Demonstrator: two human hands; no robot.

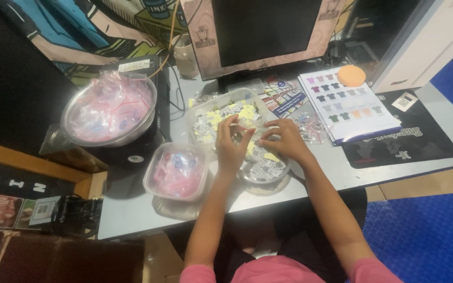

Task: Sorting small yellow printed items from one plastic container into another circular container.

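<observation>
- Our left hand [230, 142] and right hand [285, 139] meet over the middle of the desk [132, 212], and the fingers [237, 127] of both are pinched closed on the two ends of a small clear bag [252, 126] stretched between them.
- We judge the bag to be very light, thin, limp and a little slippery; it is best held by its top edge, near the corners, as it is held now.
- Just under the fingers sits a round metal bowl [264, 169] of small silvery packets with a few yellow slips among them.
- Just beyond the fingers stands a clear plastic tub [221, 112] filled with more silvery packets and yellow slips.
- Left of the fingers, close to the left wrist, a smaller clear tub [176, 170] holds pinkish zip bags.
- Further left and away from us, a large metal bowl [108, 110] is heaped with more pink-tinted clear bags with red seal lines.
- Right of the fingers lies a white chart sheet [349, 107] printed with rows of little coloured shirts, with an orange round disc [351, 76] at its far corner.
- Below the chart is a black mat [415, 141] with pale printing.
- Straight beyond the fingers rises a dark screen [266, 29] in a pinkish frame.
</observation>
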